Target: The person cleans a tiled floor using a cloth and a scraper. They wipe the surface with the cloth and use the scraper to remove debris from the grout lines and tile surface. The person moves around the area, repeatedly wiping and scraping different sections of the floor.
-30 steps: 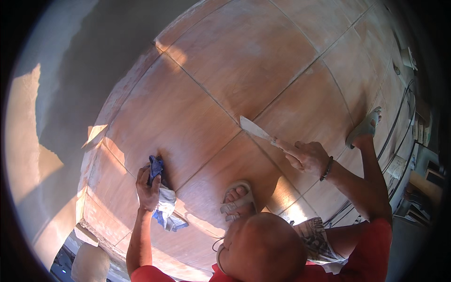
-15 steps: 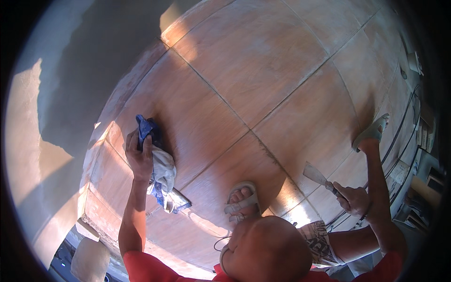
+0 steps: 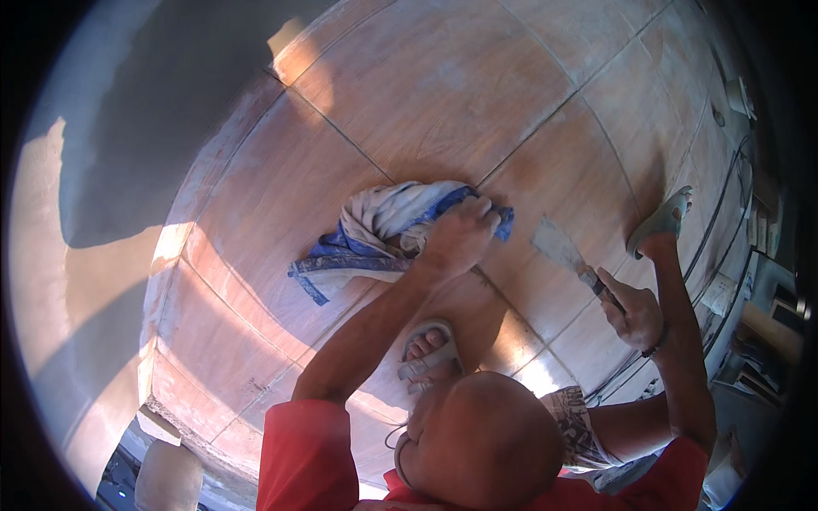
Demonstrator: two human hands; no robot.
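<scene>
My left hand (image 3: 460, 236) is closed on a crumpled blue and white cloth (image 3: 383, 213), pressed on the orange-tan tiled floor (image 3: 469, 85) across a grout joint at the centre. At the right, my right hand (image 3: 632, 315) grips the dark handle of a putty knife; its broad, dusty blade (image 3: 554, 243) points up and left, just right of the cloth. My left foot in a sandal (image 3: 426, 345) is below the cloth, and my right foot (image 3: 660, 221) is beyond the knife, to the right.
A grey patchy wall (image 3: 136, 128) runs along the tiles' left edge. A worn pale piece (image 3: 166, 477) lies at the lower left. Dark cables (image 3: 716, 247) run down the right, beside boxes and other clutter (image 3: 763, 341). Sunlight patches cross the tiles.
My left hand has swept the cloth from the left edge to the centre, spreading it out. My right hand has swung right and lower since a second ago, still holding the knife.
</scene>
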